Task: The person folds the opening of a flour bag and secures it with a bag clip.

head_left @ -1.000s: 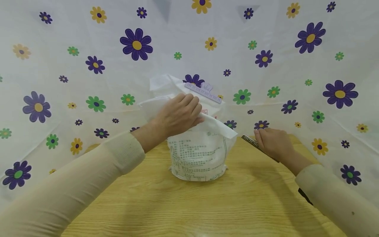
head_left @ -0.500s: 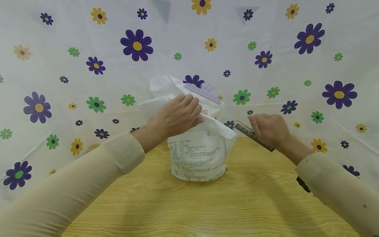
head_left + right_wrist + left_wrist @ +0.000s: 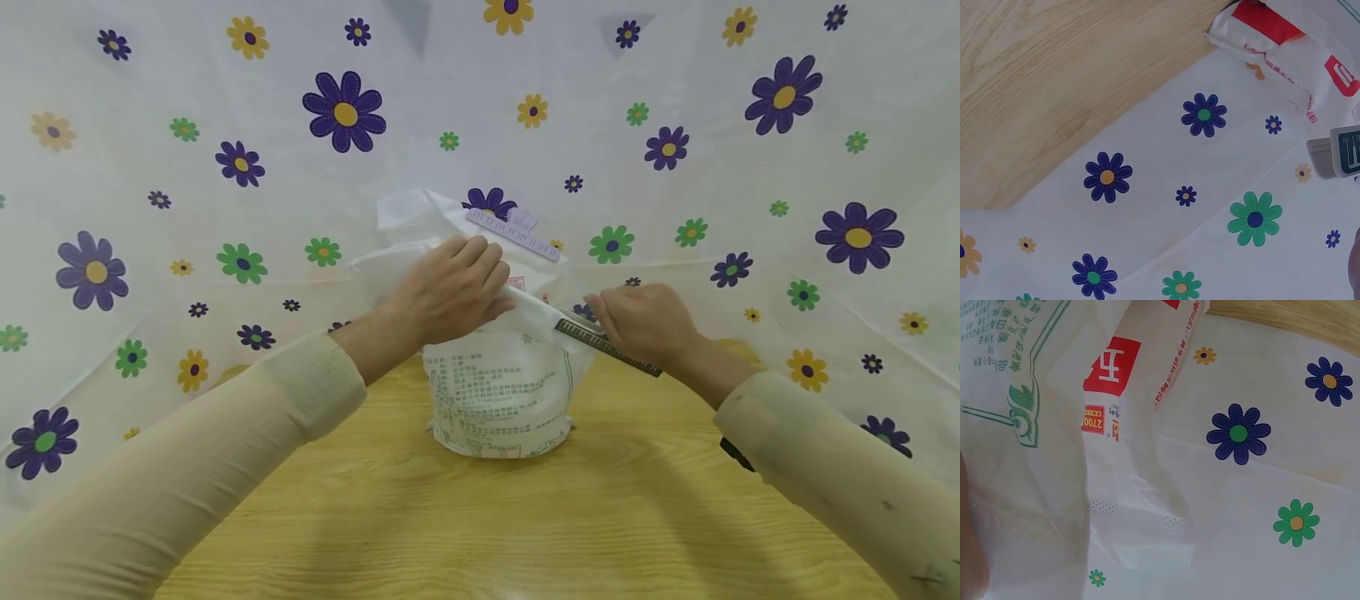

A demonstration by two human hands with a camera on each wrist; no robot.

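Note:
A white bag [image 3: 498, 400] with green print stands upright on the table, its top edge folded over. My left hand [image 3: 457, 287] grips that folded top near its middle, fingers curled over it. On the right, my right hand [image 3: 645, 325] holds a dark bag clip [image 3: 609, 347] with ruler-like marks along its bar. The clip's far end overlaps the right part of the fold in the head view. In the right wrist view the clip's two arms [image 3: 1346, 152] stand apart at the tip. The left wrist view shows the bag's side [image 3: 1029, 475] up close.
Right behind stands a second white bag [image 3: 408, 212] with red print, a lilac bag clip [image 3: 513, 234] across its top. Both are on a wood-grain table [image 3: 480, 525]. A white cloth [image 3: 675, 75] with printed flowers hangs around the back and sides.
My right hand has risen and moved left with the dark clip, bringing its end from beside the bag to the fold. My left hand and the bag have stayed in place.

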